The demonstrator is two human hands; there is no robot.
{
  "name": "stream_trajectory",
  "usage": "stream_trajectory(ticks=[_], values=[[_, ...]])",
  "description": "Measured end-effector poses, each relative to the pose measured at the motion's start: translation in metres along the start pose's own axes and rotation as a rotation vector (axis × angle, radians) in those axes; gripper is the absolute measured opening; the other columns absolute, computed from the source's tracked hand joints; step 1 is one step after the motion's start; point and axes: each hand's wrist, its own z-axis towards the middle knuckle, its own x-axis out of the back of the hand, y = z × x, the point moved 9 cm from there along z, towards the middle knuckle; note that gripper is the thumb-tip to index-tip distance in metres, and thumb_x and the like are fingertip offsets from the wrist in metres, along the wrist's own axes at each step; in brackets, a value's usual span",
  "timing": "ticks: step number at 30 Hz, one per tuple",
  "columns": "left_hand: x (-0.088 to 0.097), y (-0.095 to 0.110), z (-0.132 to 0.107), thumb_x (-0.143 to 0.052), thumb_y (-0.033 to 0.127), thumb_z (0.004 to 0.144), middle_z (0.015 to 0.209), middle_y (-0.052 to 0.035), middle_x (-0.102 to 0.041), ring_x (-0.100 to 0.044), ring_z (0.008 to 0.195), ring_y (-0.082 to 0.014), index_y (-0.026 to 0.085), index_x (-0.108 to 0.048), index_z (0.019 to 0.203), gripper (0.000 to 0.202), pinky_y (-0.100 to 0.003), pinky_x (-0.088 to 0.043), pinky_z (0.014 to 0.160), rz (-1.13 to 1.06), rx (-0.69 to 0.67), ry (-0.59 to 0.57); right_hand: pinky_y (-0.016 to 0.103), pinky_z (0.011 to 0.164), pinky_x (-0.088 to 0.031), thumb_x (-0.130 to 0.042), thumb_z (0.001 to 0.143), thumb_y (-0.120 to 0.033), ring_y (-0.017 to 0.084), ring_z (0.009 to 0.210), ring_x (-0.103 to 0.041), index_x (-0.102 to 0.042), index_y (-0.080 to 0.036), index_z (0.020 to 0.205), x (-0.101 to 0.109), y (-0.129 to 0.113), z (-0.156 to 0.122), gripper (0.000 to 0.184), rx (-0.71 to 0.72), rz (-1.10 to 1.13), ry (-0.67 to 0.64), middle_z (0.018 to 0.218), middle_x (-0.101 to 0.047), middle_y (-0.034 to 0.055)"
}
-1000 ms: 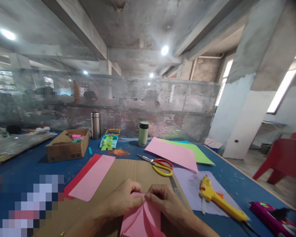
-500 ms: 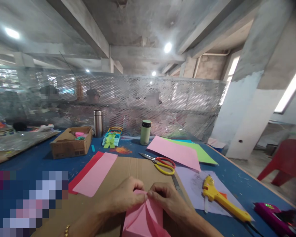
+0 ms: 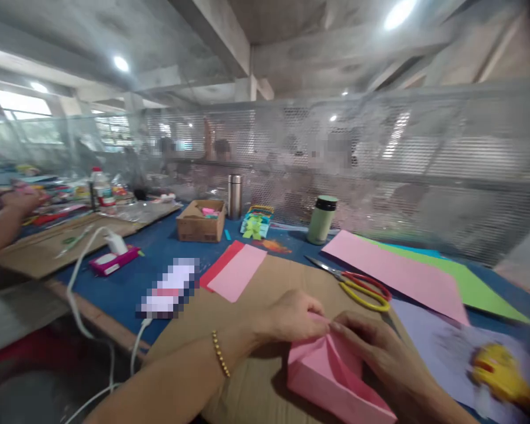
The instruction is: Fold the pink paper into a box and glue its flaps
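Note:
A pink folded paper box (image 3: pixel 331 383) stands tilted over the brown cardboard sheet (image 3: pixel 242 353), its top partly open. My left hand (image 3: pixel 295 318) pinches the far upper edge of the box from the left. Close beside it, my right hand (image 3: pixel 375 347) is closed on the same edge, thumb and fingers gripping the folded paper. Fingertips of both hands almost meet there, and part of the box is hidden behind the right hand. Just beyond the hands lie scissors (image 3: pixel 353 285) with one red and one yellow handle.
Pink paper (image 3: pixel 238 274) over red lies left; larger pink (image 3: pixel 393 274) and green sheets (image 3: pixel 481 288) lie right. A yellow glue gun (image 3: pixel 499 371) rests on lilac paper (image 3: pixel 437 347). Behind stand a carton (image 3: pixel 201 227), a steel flask (image 3: pixel 235 200) and a green bottle (image 3: pixel 321 221). Another person's hand (image 3: pixel 26 197) is far left.
The view has swung left, so things on the table appear further right. The box is tilted more, showing its side and opening. Both hands keep their grip on its edge.

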Motion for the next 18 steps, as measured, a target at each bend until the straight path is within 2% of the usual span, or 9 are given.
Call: stream_trajectory(ticks=[6, 10, 12, 15, 18], values=[[-0.003, -0.006, 0.004, -0.060, 0.028, 0.076, 0.066, 0.0030, -0.051, -0.047, 0.066, -0.0119, 0.016, -0.063, 0.076, 0.012, -0.024, -0.033, 0.057, 0.036, 0.048, -0.064, 0.026, 0.051, -0.043, -0.065, 0.073, -0.061, 0.018, 0.059, -0.053, -0.067, -0.018, 0.066, 0.001, 0.009, 0.004, 0.044, -0.031, -0.051, -0.061, 0.063, -0.060, 0.0051], [0.002, -0.008, 0.005, -0.065, 0.028, 0.072, 0.085, -0.0009, -0.060, -0.053, 0.078, -0.0146, 0.017, -0.067, 0.092, 0.023, -0.024, -0.038, 0.063, -0.028, 0.049, -0.040, 0.026, 0.051, -0.044, -0.060, 0.078, -0.060, 0.018, 0.057, -0.054, -0.067, -0.021, 0.065, 0.009, 0.011, 0.006, 0.042, 0.071, -0.118, 0.035, 0.062, -0.060, 0.0048], [0.005, -0.010, 0.005, -0.067, 0.030, 0.070, 0.084, -0.0011, -0.060, -0.053, 0.077, -0.0146, 0.017, -0.066, 0.090, 0.023, -0.024, -0.038, 0.062, -0.051, 0.069, -0.010, 0.026, 0.051, -0.043, -0.059, 0.079, -0.059, 0.018, 0.056, -0.053, -0.067, -0.022, 0.065, 0.011, 0.010, 0.005, 0.041, 0.111, -0.156, 0.072, 0.061, -0.060, 0.0043], [0.005, -0.016, 0.005, -0.067, 0.033, 0.070, 0.072, 0.0014, -0.055, -0.049, 0.068, -0.0125, 0.016, -0.062, 0.077, 0.019, -0.024, -0.033, 0.054, -0.073, 0.107, 0.011, 0.027, 0.051, -0.044, -0.056, 0.081, -0.060, 0.018, 0.057, -0.054, -0.067, -0.022, 0.068, 0.013, 0.005, 0.004, 0.042, 0.117, -0.183, 0.102, 0.063, -0.061, 0.0047], [0.001, -0.020, 0.006, -0.066, 0.036, 0.070, 0.067, 0.0031, -0.051, -0.046, 0.063, -0.0107, 0.016, -0.060, 0.074, 0.021, -0.023, -0.030, 0.052, -0.152, 0.097, 0.016, 0.027, 0.054, -0.045, -0.056, 0.080, -0.062, 0.019, 0.060, -0.057, -0.067, -0.020, 0.066, 0.014, -0.002, 0.003, 0.045, 0.127, -0.200, 0.114, 0.064, -0.063, 0.0059]])
